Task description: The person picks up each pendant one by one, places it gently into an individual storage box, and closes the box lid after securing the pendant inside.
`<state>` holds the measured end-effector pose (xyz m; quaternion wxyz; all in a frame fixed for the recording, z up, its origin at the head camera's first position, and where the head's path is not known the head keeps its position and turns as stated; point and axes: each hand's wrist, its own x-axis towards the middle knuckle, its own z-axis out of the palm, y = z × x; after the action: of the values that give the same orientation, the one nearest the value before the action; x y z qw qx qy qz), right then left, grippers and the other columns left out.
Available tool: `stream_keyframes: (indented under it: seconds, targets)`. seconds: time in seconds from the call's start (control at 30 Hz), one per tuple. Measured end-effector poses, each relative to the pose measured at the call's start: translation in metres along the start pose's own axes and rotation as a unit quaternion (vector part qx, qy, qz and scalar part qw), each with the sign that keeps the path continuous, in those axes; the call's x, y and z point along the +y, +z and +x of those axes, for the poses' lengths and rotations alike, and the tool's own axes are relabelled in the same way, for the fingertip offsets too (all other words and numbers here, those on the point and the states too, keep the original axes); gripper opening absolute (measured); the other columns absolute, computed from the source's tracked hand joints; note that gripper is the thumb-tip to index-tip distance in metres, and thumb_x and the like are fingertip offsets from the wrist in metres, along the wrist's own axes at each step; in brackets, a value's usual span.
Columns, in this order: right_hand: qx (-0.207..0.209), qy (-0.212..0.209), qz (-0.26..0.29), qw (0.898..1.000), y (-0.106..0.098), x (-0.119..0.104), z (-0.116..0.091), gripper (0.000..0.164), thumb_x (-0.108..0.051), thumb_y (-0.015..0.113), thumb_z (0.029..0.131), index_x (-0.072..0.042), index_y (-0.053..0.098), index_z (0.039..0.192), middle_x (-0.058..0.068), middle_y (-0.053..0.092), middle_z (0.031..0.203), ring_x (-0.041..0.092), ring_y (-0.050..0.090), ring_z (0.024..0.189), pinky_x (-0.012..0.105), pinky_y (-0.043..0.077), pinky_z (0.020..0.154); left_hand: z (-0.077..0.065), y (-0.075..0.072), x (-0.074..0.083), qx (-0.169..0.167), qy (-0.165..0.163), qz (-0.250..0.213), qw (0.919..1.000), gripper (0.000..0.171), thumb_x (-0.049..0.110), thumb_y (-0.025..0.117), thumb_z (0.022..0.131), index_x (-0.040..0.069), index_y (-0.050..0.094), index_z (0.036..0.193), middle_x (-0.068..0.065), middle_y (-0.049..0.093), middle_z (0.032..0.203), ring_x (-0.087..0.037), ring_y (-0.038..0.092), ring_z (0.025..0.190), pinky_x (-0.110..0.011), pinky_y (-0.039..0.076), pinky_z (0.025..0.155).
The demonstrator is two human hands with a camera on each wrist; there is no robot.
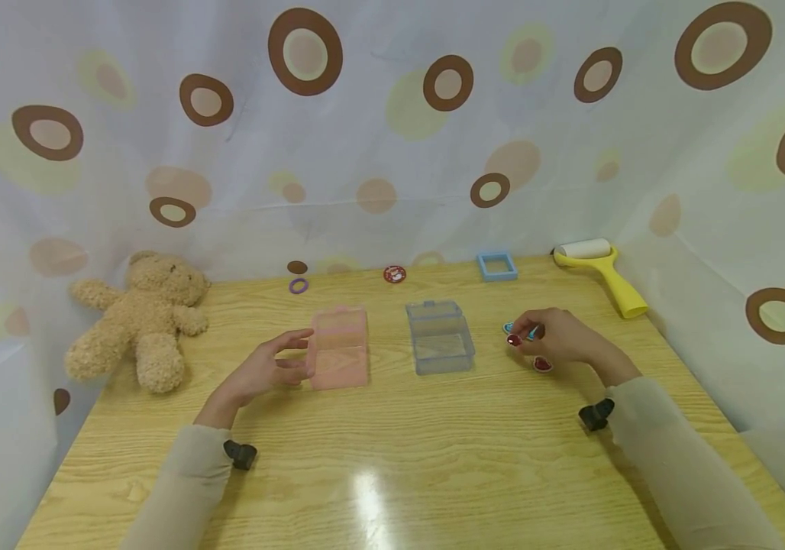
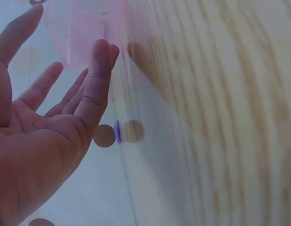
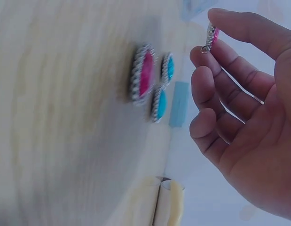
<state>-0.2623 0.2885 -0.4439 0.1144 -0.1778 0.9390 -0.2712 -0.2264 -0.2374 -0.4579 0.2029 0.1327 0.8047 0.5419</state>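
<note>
Between thumb and fingertips, my right hand pinches a red gem charm with a silver beaded rim, held above the table. Below it lie a second red gem charm and two blue gem charms, with the same beaded edging. My left hand has its fingers loosely spread at the left side of an open pink clear box; whether they touch it I cannot tell. Between the hands stands an open grey-blue clear box, its lid tipped back. No contents show in either box.
A teddy bear sits at the left. Along the back lie a purple ring, a round red badge and a light blue square frame. A yellow-handled lint roller lies back right. A patterned curtain closes off the table.
</note>
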Motion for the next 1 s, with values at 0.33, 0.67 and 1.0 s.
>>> stream_keyframes:
  seconds: [0.33,0.67,1.0]
  targets:
    - [0.036,-0.042,-0.002,0.998,-0.003,-0.019,0.005,0.026,-0.027,0.077,0.089,-0.019,0.070,0.112,-0.001,0.071,0.101,0.013,0.063,0.084,0.030,0.051,0.071,-0.003,0.000,0.000,-0.005,0.012,0.018,0.9997,0.077,0.018,0.070,0.095,0.011,0.026,0.158,-0.030,0.034,0.154,-0.050,0.054,0.127,-0.044,0.056,0.093]
    - [0.033,-0.054,0.046,0.997,0.000,-0.039,0.014,0.026,-0.032,0.075,0.091,-0.021,0.069,0.114,0.001,0.070,0.102,0.015,0.063,0.082,0.029,0.050,0.067,-0.002,0.001,-0.003,-0.011,0.013,0.015,0.9997,0.076,0.021,0.068,0.097,0.013,0.025,0.159,-0.029,0.033,0.154,-0.052,0.046,0.134,-0.046,0.054,0.096]
    - [0.028,-0.077,0.073,0.994,0.006,-0.063,0.028,0.026,-0.028,0.075,0.091,-0.021,0.069,0.115,0.001,0.069,0.104,0.017,0.064,0.083,0.033,0.053,0.073,-0.001,0.002,0.000,-0.007,0.006,0.024,0.9997,0.073,0.020,0.067,0.097,0.016,0.027,0.158,-0.027,0.034,0.154,-0.051,0.046,0.134,-0.048,0.053,0.098]
